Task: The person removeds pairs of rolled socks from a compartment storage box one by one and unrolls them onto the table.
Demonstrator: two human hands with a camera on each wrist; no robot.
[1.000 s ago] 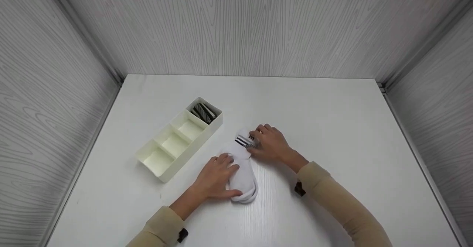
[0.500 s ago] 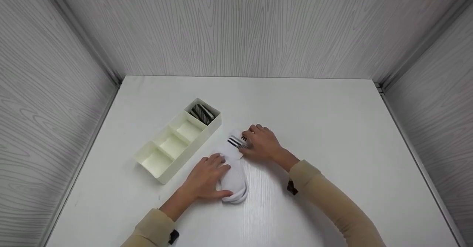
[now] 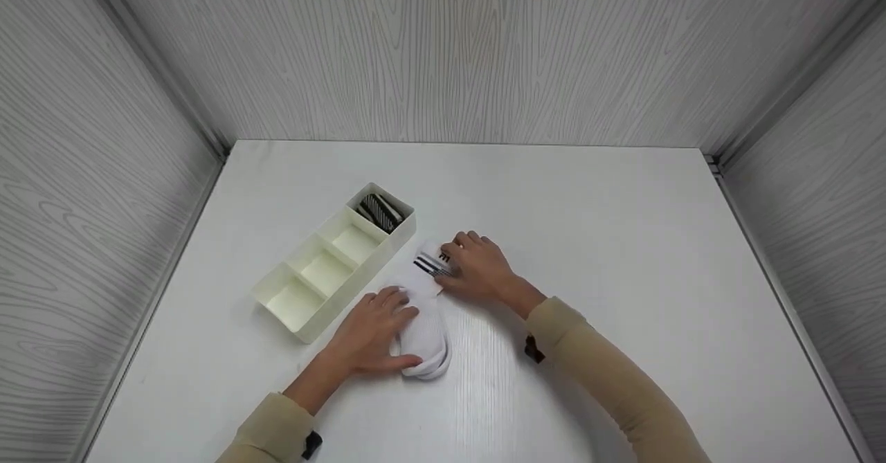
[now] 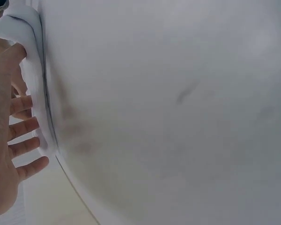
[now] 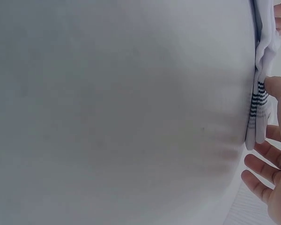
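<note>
A pair of white socks lies flat and folded on the white table, its cuff with dark stripes at the far end. My left hand rests along the left side of the socks, fingers spread and thumb near the close end. In the left wrist view, the fingers of my left hand touch the white cloth edge. Over the cuff lies my right hand, with thumb and fingertips touching it. In the right wrist view, my right hand has its fingers apart beside the striped cuff.
Left of the socks stands a long cream box with several compartments, set at a slant. Its far compartment holds a dark striped bundle. Wood-grain panels wall in the table at the back and both sides.
Both hands have slid left together with the white socks, which now lie closer to the cream box. The box and the striped bundle stay in place.
</note>
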